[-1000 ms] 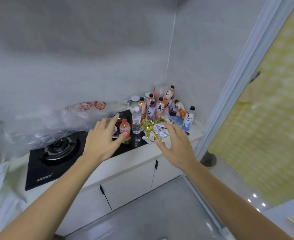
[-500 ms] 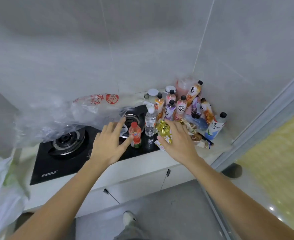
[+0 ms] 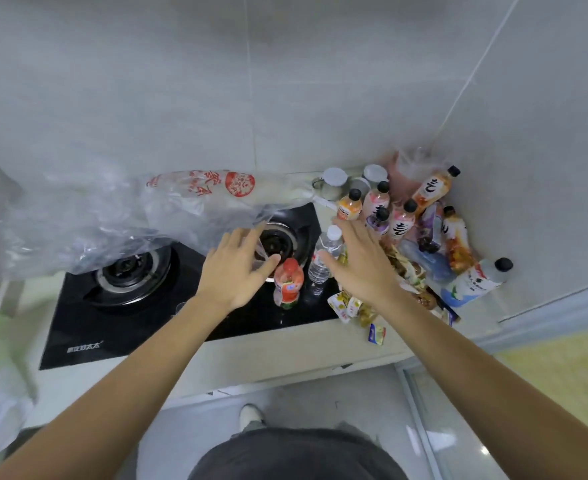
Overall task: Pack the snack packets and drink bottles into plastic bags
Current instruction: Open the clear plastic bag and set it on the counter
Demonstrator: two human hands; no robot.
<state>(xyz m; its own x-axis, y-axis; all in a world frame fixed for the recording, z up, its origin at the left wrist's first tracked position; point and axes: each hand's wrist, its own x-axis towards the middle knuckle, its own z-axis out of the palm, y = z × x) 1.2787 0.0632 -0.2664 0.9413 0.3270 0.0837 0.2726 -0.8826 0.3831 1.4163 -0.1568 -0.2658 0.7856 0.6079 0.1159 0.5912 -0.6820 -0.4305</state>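
Both arms out over counter (image 3: pixel 285 355). Left hand (image 3: pixel 237 268) spread open above hob (image 3: pixel 119 317), empty, thumb tip just beside red bottle (image 3: pixel 288 282). Right hand (image 3: pixel 361 265) spread open too, palm down, empty, hovering over snack packets (image 3: pixel 354 306) strewn at hob's right edge; one packet (image 3: pixel 376 333) apart, nearer counter edge. Clear bottle (image 3: pixel 323 258) upright between the hands, beside red bottle, both standing on hob glass. Beyond right hand, cluster of black-capped bottles (image 3: pixel 392 216) packed into corner, some upright, some leaning on wall; white bottle (image 3: pixel 476 282) tilted at far right. Clear bag (image 3: pixel 123 216) with red print draped over left burner and back of hob. White jars (image 3: pixel 334 181) behind at wall.
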